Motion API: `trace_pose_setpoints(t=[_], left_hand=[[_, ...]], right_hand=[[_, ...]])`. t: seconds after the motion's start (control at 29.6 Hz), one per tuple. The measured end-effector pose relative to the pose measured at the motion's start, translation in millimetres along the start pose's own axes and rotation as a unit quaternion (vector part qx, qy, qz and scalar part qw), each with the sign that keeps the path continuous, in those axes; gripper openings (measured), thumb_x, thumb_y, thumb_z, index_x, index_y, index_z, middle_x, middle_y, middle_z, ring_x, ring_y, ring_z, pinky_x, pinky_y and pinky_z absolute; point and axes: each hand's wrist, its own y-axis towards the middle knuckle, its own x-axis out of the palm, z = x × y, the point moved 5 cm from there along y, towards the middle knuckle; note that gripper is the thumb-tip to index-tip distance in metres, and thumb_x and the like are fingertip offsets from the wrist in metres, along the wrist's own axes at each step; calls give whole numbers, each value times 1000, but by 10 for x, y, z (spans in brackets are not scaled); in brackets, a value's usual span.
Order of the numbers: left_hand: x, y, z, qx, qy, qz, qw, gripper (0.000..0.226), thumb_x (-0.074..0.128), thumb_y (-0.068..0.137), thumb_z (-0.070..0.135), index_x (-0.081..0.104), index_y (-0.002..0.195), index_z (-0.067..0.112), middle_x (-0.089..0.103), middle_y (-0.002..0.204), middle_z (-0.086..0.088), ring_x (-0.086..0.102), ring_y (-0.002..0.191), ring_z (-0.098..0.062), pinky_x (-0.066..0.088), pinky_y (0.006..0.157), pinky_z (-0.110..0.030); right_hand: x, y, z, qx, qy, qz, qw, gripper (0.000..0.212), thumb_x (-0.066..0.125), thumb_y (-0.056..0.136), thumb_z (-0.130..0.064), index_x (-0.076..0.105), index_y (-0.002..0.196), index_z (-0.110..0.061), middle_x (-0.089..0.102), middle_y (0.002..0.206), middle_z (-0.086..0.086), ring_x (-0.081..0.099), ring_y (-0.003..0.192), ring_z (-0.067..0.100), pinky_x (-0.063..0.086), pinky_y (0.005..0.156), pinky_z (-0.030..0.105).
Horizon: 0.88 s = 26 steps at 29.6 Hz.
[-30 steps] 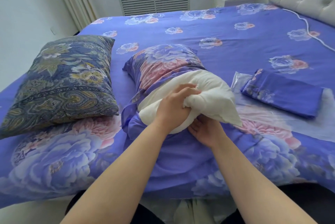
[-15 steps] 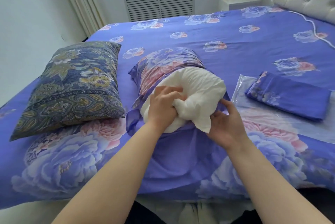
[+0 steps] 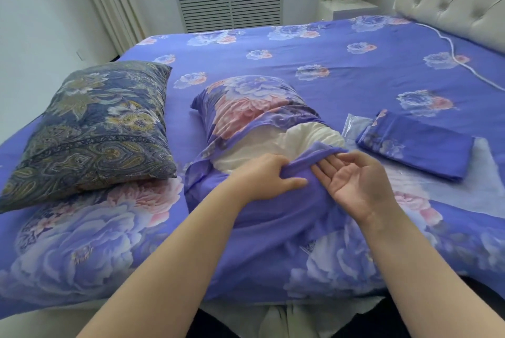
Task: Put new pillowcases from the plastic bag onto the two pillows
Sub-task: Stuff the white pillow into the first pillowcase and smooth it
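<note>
1. A white pillow [image 3: 287,143] lies mid-bed, its far end inside a purple floral case [image 3: 254,102].
2. The left hand [image 3: 269,179] pinches the case's open edge at the pillow's near end.
3. The right hand [image 3: 355,182] lies palm up just right of it, fingers [image 3: 328,164] straight under the same edge.
4. Left of the pillow rests a dark paisley pillow [image 3: 93,130].
5. Right of the pillow, a folded case [image 3: 418,147] lies on a plastic bag [image 3: 481,187].
6. All sit on the bed [image 3: 341,64].
</note>
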Motion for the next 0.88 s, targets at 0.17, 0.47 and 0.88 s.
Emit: trace_pose_setpoints(t=[0.17, 0.47, 0.88], left_hand=[[-299, -102, -249, -20, 6, 133, 991, 31, 58, 86, 34, 38, 66, 21, 55, 74, -3, 55, 78, -31, 44, 64, -39], [-282, 244, -380, -63, 122, 258, 956, 19, 53, 89, 27, 58, 94, 10, 56, 108, -10, 53, 99, -34, 35, 63, -37], [-447, 121, -1276, -168, 66, 152, 972, 13, 54, 85, 38, 58, 88, 26, 63, 106, -11, 57, 101, -34, 41, 74, -35]], right_hand=[[191, 57, -41, -216, -557, 26, 801, 45, 51, 83, 4, 51, 126, -10, 57, 123, 15, 49, 124, 22, 41, 100, 31], [132, 543, -285, -82, -765, 32, 638, 12, 61, 78, -31, 59, 75, -20, 59, 74, -6, 57, 81, 17, 41, 67, 29], [518, 815, 14, -56, -880, -118, 458, 30, 63, 82, -52, 60, 76, -23, 59, 85, -5, 57, 92, 22, 43, 75, 32]])
